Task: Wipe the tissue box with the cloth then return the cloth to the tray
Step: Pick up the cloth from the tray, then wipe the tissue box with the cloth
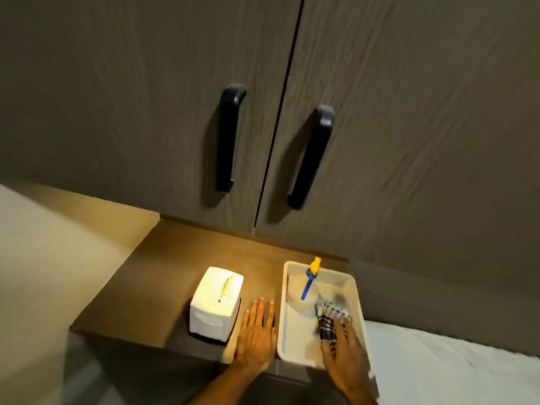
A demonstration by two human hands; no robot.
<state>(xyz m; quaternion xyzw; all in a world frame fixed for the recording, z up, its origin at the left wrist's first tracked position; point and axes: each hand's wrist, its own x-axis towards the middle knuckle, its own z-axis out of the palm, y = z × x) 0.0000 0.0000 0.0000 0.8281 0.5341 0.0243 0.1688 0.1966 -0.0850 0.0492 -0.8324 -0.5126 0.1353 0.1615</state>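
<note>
Cloth pickup is judged to be the step in hand: the checked cloth lies bunched in the near right part of the white tray, just in front of the spray bottle. The right hand reaches into the tray with fingers spread and resting on the cloth; no closed grasp is visible. The fingers should gather the whole bundle before lifting, keeping clear of the bottle so it is not tipped. The left hand lies flat, open and empty on the worktop, between the tray and the tissue box. The box stands near the worktop's front edge, just beside the left hand, apparently not touching it, and well apart from the right hand.
</note>
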